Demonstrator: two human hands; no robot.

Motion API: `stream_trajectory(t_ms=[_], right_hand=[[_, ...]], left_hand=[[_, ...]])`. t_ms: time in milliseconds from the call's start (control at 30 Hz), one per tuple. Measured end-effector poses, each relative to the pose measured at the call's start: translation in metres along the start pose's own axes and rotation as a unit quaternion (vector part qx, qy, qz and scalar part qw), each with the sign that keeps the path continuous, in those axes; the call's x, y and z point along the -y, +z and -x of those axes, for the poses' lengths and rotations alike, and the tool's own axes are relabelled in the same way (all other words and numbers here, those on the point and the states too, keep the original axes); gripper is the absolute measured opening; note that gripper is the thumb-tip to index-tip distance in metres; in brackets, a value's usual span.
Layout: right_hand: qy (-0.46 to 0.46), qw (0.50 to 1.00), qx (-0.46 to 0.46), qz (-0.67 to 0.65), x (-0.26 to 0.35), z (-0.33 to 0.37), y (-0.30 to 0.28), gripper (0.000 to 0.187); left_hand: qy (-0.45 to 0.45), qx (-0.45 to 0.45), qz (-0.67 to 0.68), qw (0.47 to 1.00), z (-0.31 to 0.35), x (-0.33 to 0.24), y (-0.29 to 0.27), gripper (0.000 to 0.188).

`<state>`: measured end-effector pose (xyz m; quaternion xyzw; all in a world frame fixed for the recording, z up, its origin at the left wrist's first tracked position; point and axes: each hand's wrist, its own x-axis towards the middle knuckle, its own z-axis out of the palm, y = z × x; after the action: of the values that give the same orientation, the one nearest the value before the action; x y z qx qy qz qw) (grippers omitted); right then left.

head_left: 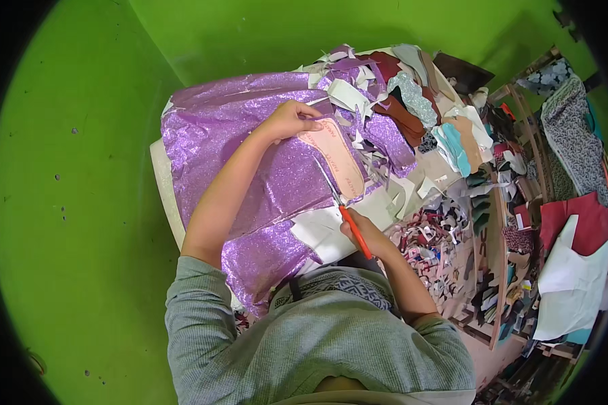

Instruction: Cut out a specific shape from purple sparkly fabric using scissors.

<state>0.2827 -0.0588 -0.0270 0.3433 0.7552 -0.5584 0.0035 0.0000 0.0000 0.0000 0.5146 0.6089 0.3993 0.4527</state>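
A sheet of glittery purple fabric is spread over the table. On its right part lies a pale pink insole with red print, set lengthwise. My left hand is closed on the insole's far end, thumb on top and the fingers partly hidden. Orange-handled scissors are gripped in my right hand near the insole's close end. Their blades point away from me along the insole's left edge, at the purple fabric. How far the blades are apart is hard to make out.
Purple and white offcuts pile up at the far right of the table, beside brown, silver and turquoise pieces. Many scraps cover the floor on the right. A wooden rack holds more material. A green wall stands left.
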Motion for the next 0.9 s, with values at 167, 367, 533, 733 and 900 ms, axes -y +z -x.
stream_trajectory(t_ms=[167, 367, 533, 733, 900], right_hand=[[0.054, 0.998, 0.008, -0.012, 0.013, 0.007, -0.009, 0.045], [-0.009, 0.998, -0.017, 0.063, 0.011, 0.004, -0.017, 0.047], [0.005, 0.998, 0.006, 0.065, 0.022, -0.002, -0.020, 0.049], [0.016, 1.000, 0.001, 0.018, 0.025, -0.002, -0.013, 0.055], [0.026, 0.994, -0.008, 0.102, 0.028, -0.006, -0.018, 0.058]], left_hand=[[0.008, -0.011, 0.011, 1.000, 0.004, 0.003, 0.001, 0.025], [0.019, 0.006, 0.008, 1.000, 0.004, -0.003, 0.008, 0.025], [0.020, -0.009, 0.023, 0.999, 0.001, 0.001, 0.002, 0.025], [0.011, -0.026, 0.013, 1.000, 0.002, 0.003, 0.003, 0.024], [0.005, -0.014, 0.009, 1.000, 0.004, -0.002, 0.007, 0.025]])
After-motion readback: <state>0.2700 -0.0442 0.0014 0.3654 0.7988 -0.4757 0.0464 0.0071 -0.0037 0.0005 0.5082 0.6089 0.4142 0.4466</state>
